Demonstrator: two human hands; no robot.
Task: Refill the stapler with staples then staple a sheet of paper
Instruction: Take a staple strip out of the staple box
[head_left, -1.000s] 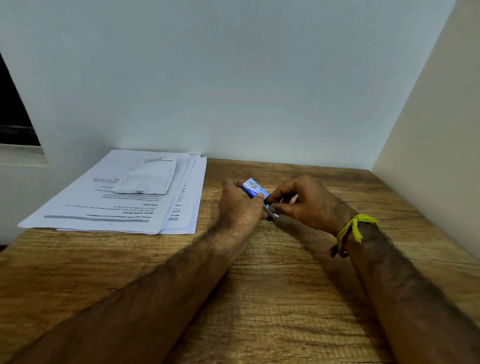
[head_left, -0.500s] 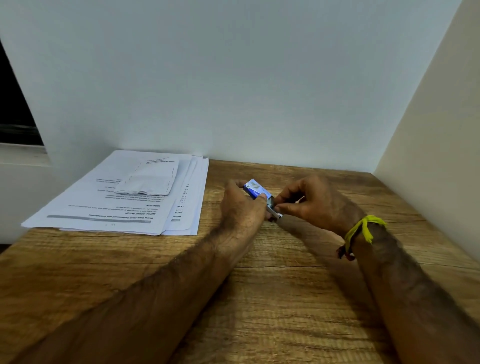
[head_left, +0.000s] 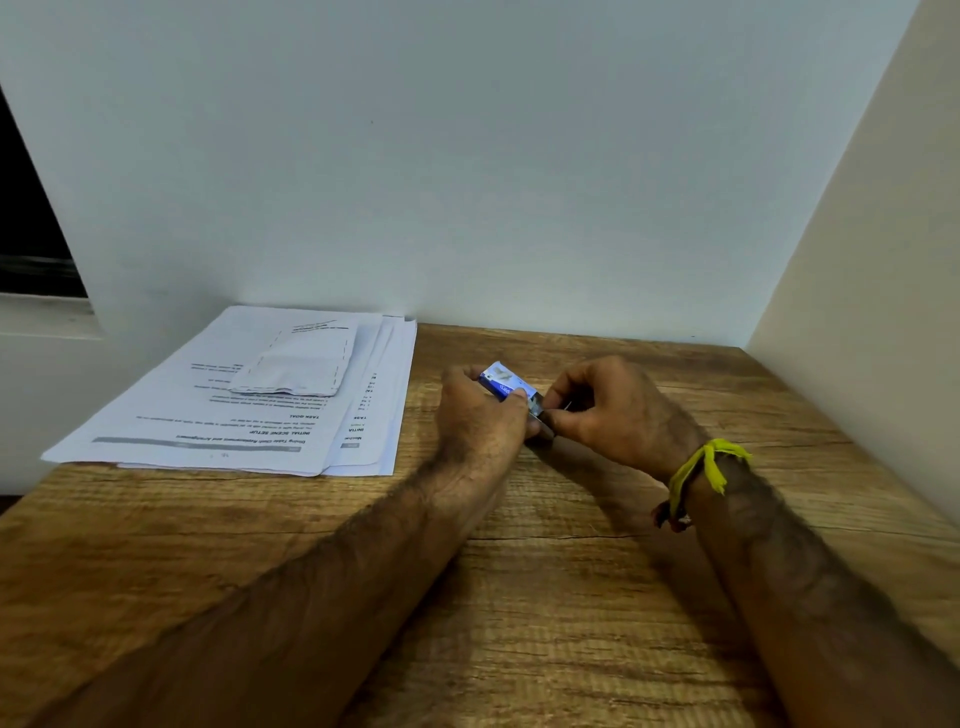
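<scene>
Left hand (head_left: 480, 415) is gripping a small blue box (head_left: 501, 383), glossy printed card, rectangular, fingers curling round it from the left, thumb lying on its top edge. Right hand (head_left: 610, 413) is pinching a thin shiny metal piece (head_left: 540, 415) at the box's open near end, thumb and forefinger closing on it; whether it is a staple strip or part of a stapler, cannot tell, it is too small and half hidden. Both hands are meeting above the tabletop (head_left: 519, 597), towards the back, a little right of middle; box is hanging just over the wood, whether touching it is unclear. Right wrist is wearing one yellow thread band (head_left: 701, 467), knotted, loose ends sticking out, with something red under it. Both forearms are running in from the near edge.

Tabletop is brown wood grain, matt, with one dark crack line crossing under the arms. Wide open room is lying in front of and to the right of the hands; right side is ending at a cream wall (head_left: 857, 312), back edge at a white wall (head_left: 467, 156).

Left of the hands, apart from them, one fanned stack of printed white sheets (head_left: 249, 415) is lying flat, at least four edges showing, its left corner overhanging the tabletop edge. One white pouch (head_left: 296, 361), rounded corners, stitched-looking edges, is resting on top of the stack.
</scene>
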